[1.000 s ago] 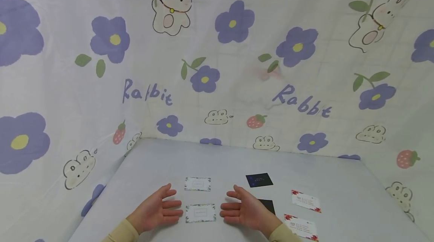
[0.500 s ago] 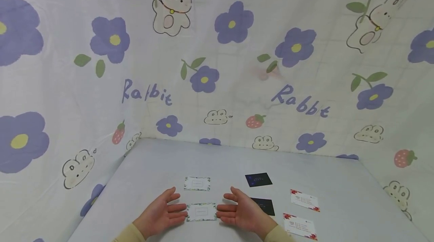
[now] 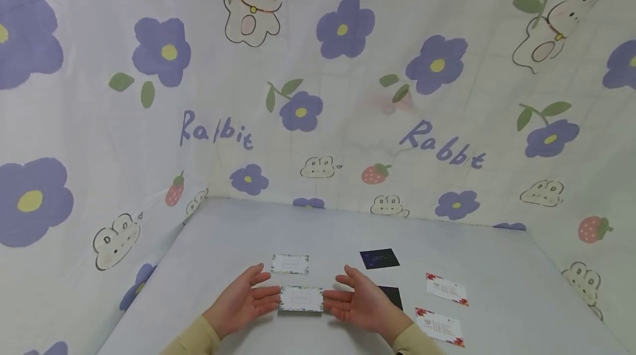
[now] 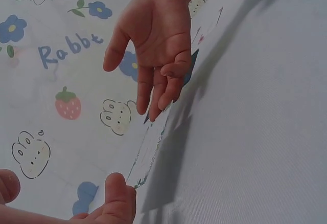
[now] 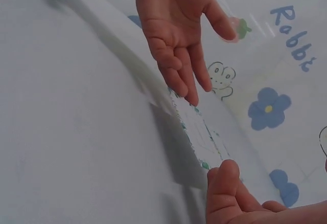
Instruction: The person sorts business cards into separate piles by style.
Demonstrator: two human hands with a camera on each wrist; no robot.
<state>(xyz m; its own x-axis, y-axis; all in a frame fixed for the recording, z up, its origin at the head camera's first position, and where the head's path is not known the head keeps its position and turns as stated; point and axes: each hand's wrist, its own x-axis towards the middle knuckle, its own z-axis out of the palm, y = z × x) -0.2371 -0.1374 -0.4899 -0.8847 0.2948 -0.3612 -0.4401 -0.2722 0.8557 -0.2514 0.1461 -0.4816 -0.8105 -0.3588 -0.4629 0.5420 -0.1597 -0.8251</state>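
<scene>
Head view, raised card: a white rectangular paper-like card with a green leafy border (image 3: 301,298) spans the gap between both hands' fingers, held at its short edges.
Head view, left hand: the left hand (image 3: 239,301) has its fingers straight, slightly spread, tips against the card's left edge, thumb apart.
Head view, right hand: the right hand (image 3: 366,301) mirrors this at the right edge.
Head view, change: half a second ago the card lay flat; now it is off the pale grey table (image 3: 238,228), a dark strip beneath it, so its support seems to come from the fingertips alone.
Head view, other cards: a matching leafy white card (image 3: 290,264) lies just beyond the fingers; two black rectangular cards (image 3: 380,259) and two white cards with red corner flowers (image 3: 446,289) lie past the right fingers, one black card partly hidden by that hand.
Left wrist view: the raised card bridges both sets of fingertips, its shadow beside it; one right finger looks bent.
Right wrist view: the card slants between the fingertips, pressed end to end rather than pinched by the thumbs.
</scene>
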